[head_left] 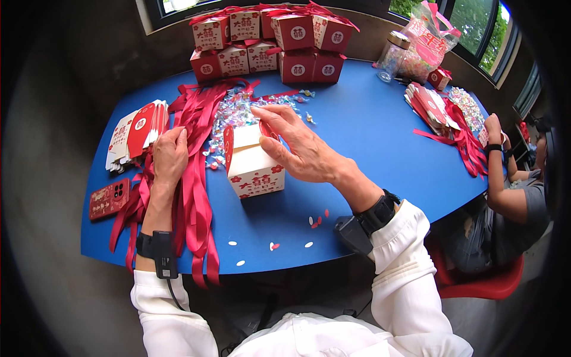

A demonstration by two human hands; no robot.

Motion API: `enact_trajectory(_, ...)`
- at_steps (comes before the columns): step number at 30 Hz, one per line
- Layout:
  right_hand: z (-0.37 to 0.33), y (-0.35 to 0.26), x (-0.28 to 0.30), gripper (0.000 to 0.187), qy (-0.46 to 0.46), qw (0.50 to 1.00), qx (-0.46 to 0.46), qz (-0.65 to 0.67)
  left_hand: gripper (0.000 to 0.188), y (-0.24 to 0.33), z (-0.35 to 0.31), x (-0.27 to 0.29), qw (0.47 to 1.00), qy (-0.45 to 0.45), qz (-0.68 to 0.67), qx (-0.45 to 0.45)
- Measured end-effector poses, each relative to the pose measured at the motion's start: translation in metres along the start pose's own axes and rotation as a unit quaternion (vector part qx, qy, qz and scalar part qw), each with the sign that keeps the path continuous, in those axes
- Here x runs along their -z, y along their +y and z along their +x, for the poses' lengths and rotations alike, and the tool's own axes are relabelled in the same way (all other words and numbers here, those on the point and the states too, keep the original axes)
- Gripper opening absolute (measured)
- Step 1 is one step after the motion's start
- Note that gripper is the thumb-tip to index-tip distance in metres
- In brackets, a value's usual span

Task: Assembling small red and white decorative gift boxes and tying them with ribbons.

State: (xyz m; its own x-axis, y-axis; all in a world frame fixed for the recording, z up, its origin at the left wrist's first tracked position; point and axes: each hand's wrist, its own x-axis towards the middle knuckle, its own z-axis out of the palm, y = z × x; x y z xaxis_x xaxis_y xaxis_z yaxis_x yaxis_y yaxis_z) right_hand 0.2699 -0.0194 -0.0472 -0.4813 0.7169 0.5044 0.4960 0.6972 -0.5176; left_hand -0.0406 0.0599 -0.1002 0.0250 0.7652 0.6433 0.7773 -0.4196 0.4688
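Note:
A white and red gift box (257, 169) with flower prints stands upright before me, its top flaps partly folded. My right hand (300, 146) lies over its top right side, thumb and fingers apart around a red rounded flap. My left hand (171, 156) is closed in a fist above the red ribbons (199, 137), beside a stack of flat, unfolded boxes (140, 131). What its fingers hold, if anything, is hidden. Behind the gift box spreads a pile of wrapped candies (229, 113).
Finished boxes with ribbons (267, 44) are stacked at the back of the blue table (357, 137). A red phone (109, 199) lies at left. Far right are a jar (392, 56), a candy bag (425, 44) and more flat boxes (431, 107), near another person (517, 196).

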Motion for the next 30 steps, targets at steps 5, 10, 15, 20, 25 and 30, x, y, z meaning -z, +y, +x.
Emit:
enact_trajectory(5, -0.001, 0.001, 0.003, 0.065, 0.015, 1.0, -0.004, 0.011, 0.019, 0.03, 0.005, 0.017, 0.996, 0.044, -0.081, 0.016)
enact_trajectory(10, 0.001, 0.002, 0.004, 0.061, 0.077, 0.997, 0.02, 0.008, 0.016, 0.06, 0.008, 0.03, 0.983, 0.081, -0.161, -0.028)
enact_trajectory(15, 0.001, 0.001, 0.005, 0.056, 0.121, 0.991, 0.029, 0.04, 0.013, 0.112, 0.011, 0.036, 0.973, 0.04, -0.2, -0.111)
enact_trajectory(20, 0.002, -0.003, 0.001, 0.052, 0.123, 0.991, 0.05, 0.015, 0.008, 0.121, 0.02, 0.038, 0.981, 0.028, -0.125, -0.146)
enact_trajectory(25, -0.001, 0.0, 0.004, 0.05, 0.122, 0.991, 0.053, -0.009, 0.012, 0.066, 0.038, 0.035, 0.992, 0.12, 0.007, -0.035)
enact_trajectory(30, 0.005, -0.002, -0.001, 0.05, 0.122, 0.991, 0.062, -0.009, 0.016, -0.028, 0.042, 0.038, 0.996, 0.034, 0.061, 0.054)
